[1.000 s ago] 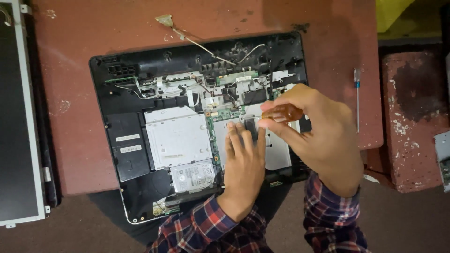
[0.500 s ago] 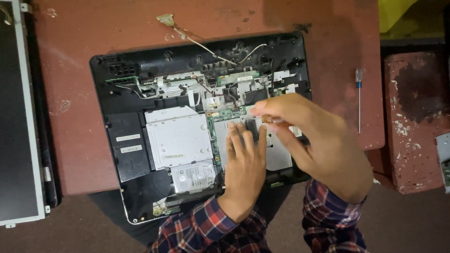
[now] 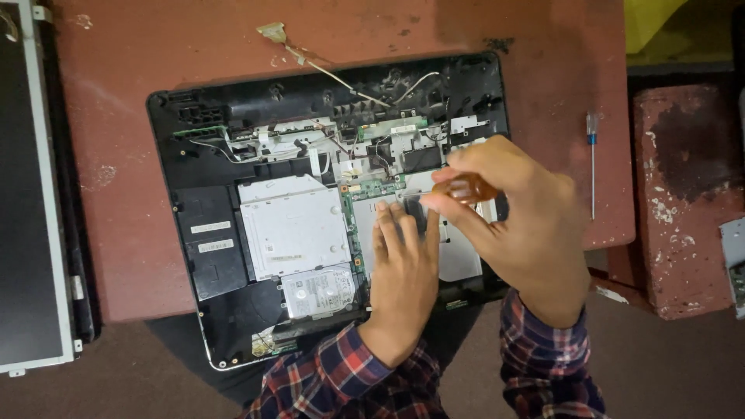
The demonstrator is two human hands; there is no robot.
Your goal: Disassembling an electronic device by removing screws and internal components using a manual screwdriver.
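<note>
An opened black laptop base (image 3: 209, 256) lies on a red table (image 3: 124, 140), its circuit board, silver optical drive (image 3: 291, 229) and hard disk (image 3: 318, 291) exposed. My left hand (image 3: 403, 271) rests flat on the board's right part, fingers together, holding nothing. My right hand (image 3: 512, 225) hovers over the same spot with thumb and fingers shut on the amber handle of a screwdriver (image 3: 463, 188), which points down at the board. The screwdriver's tip is hidden behind my hands.
A detached screen panel (image 3: 27, 194) lies along the left edge. A thin blue-handled screwdriver (image 3: 592, 155) rests on the table to the right. A loose cable with a connector (image 3: 275, 32) trails from the laptop's top. A worn red block (image 3: 687, 194) stands at the right.
My right hand has turned on the amber screwdriver handle, fingers shifting around it. My left hand stays pressed on the board.
</note>
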